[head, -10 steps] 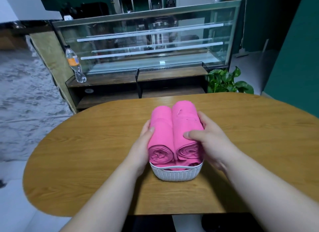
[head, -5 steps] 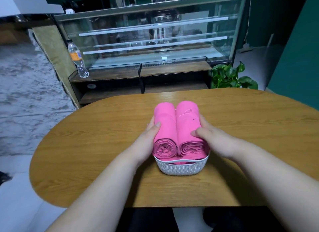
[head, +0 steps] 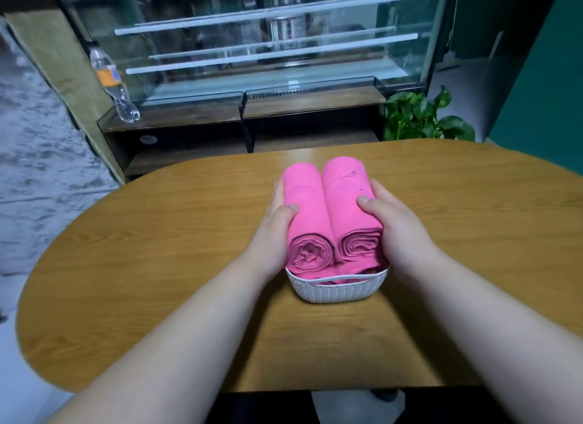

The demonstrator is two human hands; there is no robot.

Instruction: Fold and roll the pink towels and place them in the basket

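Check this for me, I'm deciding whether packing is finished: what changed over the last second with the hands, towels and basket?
Nothing moved that I can tell; only the view shifted. The left hand still presses the left towel from outside, the right hand the right towel, thumbs on top; nothing taken up or let go. Both rolls lie side by side in the basket on the table, as before.

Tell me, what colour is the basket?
The basket is white with a woven texture; head view.
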